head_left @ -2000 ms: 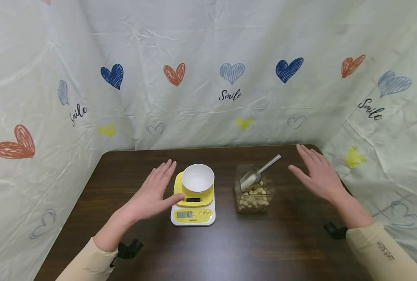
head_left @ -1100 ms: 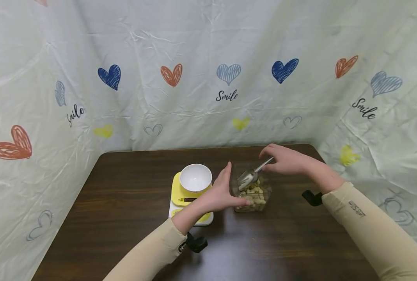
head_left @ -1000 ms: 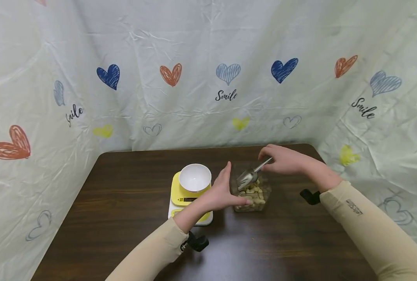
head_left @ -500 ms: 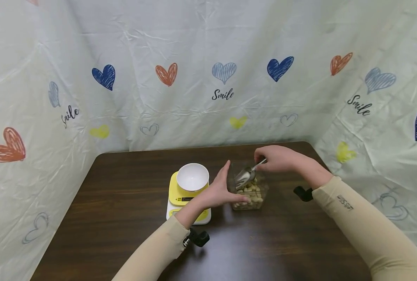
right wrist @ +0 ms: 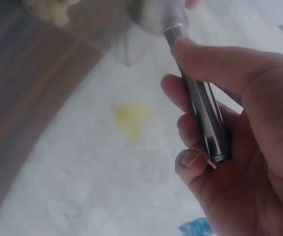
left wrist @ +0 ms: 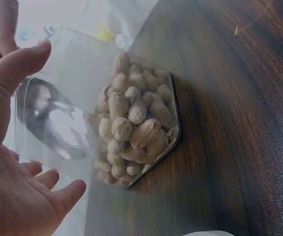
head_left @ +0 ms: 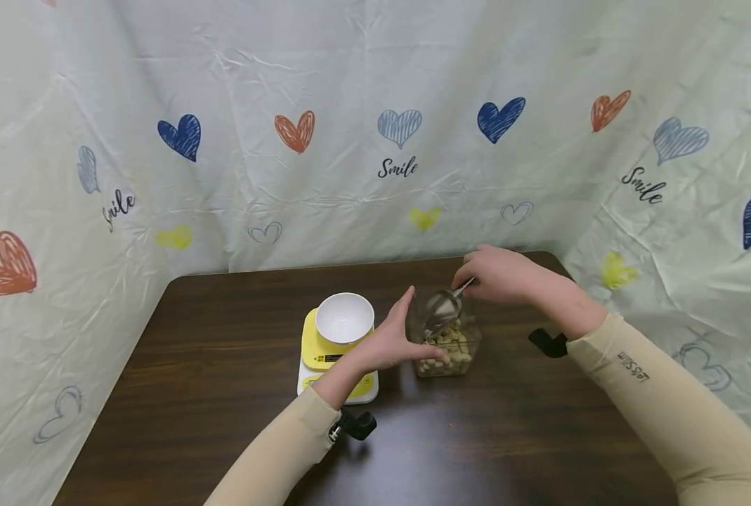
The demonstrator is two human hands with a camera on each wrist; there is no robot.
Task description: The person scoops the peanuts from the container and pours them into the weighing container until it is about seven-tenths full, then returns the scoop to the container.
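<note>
A clear plastic container (head_left: 446, 367) of unshelled peanuts (left wrist: 131, 123) stands on the table. My left hand (head_left: 388, 343) holds its left side, thumb along the front face and fingers spread toward the back. In the left wrist view, the container's wall lies between thumb and fingers. My right hand (head_left: 504, 275) grips the metal handle of a scoop (right wrist: 200, 105), fingers curled round it and thumb on top. The scoop's bowl (head_left: 442, 309) tilts down inside the container, its lip at the peanuts. How deep the lip sits is hard to tell.
Left of the container, a yellow-and-white kitchen scale (head_left: 315, 351) carries a white bowl (head_left: 345, 318). My left forearm covers part of the scale's display. The dark wooden table (head_left: 223, 379) ends at a white curtain (head_left: 324, 232) printed with hearts.
Both hands started apart and open. The left moved from beside the scale to the container. The right took the scoop's handle, then turned the bowl and raised the handle end slightly.
</note>
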